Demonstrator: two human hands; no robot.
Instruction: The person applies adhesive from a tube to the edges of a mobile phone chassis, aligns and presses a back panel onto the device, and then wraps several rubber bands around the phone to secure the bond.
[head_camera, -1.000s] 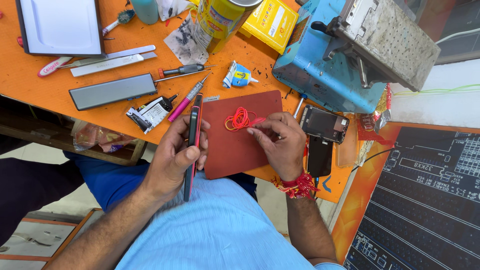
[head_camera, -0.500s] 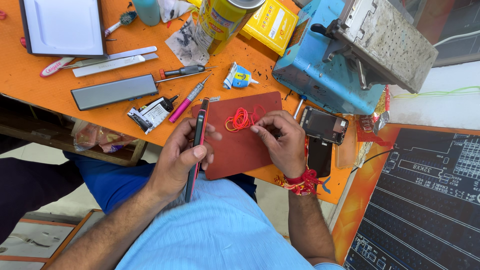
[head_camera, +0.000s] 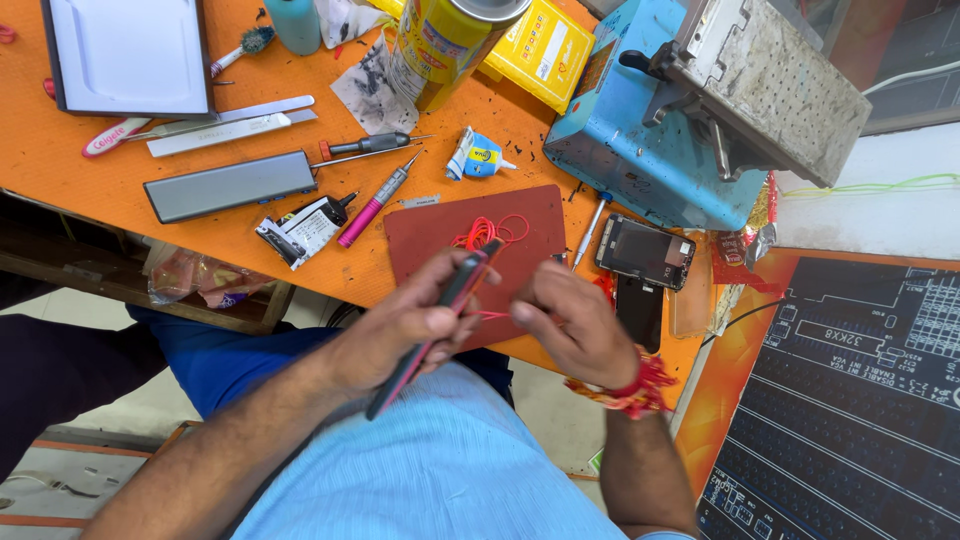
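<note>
Left hand (head_camera: 405, 325) grasping phone (head_camera: 432, 325) edge-on above red mat (head_camera: 440, 235); right hand (head_camera: 570, 325) pinching red wire (head_camera: 487, 232), blurred

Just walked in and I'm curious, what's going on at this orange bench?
A person seated at the orange workbench holds a slim phone edge-on in the left hand. The right hand pinches a thin red wire that runs to a loose coil on the dark red mat. Screwdrivers and a blue machine lie around.

Bright even daylight, soft shadows; both hands motion-blurred, edges stretched.
</note>
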